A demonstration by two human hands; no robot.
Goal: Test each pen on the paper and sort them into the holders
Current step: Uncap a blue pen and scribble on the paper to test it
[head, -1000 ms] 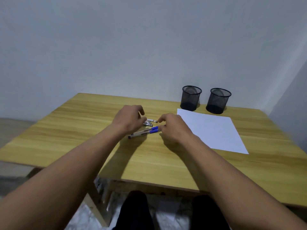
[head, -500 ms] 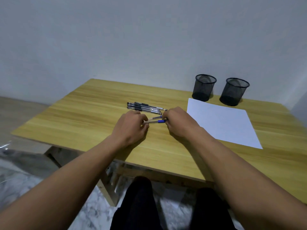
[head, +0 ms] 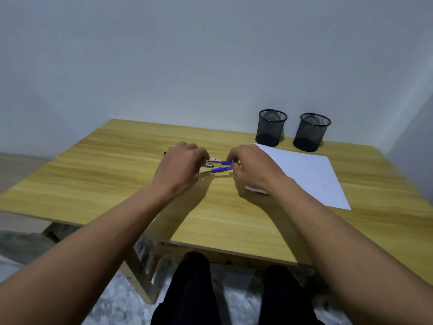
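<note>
Table (head: pixel 93 184); left hand (head: pixel 180 167), right hand (head: pixel 253 170) grip half-hidden pens (head: pixel 219 170); holders (head: pixel 271 127) behind paper (head: pixel 304 174).

holders (head: pixel 271 127) far right, paper (head: pixel 302 174) flat

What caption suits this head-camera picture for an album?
Left hand and right hand grip pens over a table, beside paper and two mesh holders.

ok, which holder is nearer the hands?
The left holder, beyond the far corner of the paper; the right holder stands farther from the left hand and right hand.
</note>
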